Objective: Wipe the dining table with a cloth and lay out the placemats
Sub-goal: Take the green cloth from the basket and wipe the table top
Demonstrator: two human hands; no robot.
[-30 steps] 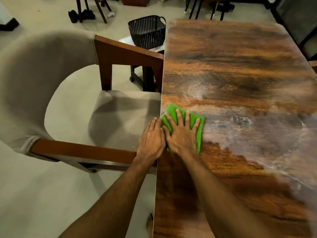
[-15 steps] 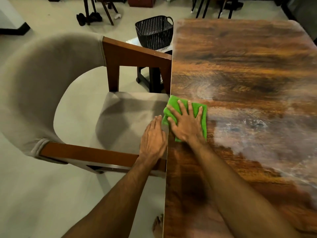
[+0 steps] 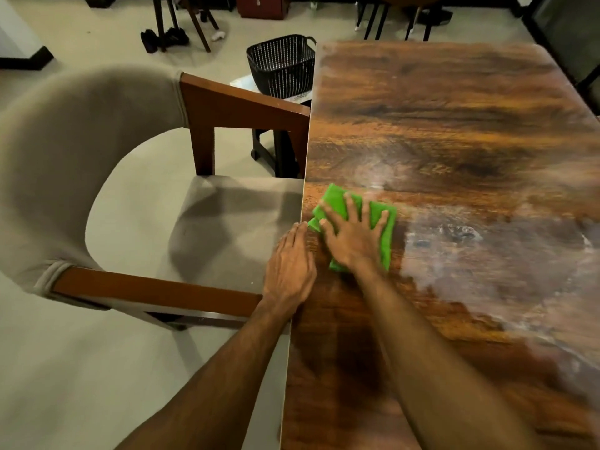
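Right hand [image 3: 352, 241] presses flat (fingers spread, ungripping) on green cloth [image 3: 383, 222]; left hand [image 3: 289, 271] rests flat at table [image 3: 454, 125] edge.

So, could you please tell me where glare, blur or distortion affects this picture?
Head view: pale glare washes the table right of the green cloth; the right hand looks slightly motion-blurred; wide-angle distortion bends the chair.

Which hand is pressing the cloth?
The right hand, spread flat on the green cloth. The left hand rests bare at the table edge beside it.
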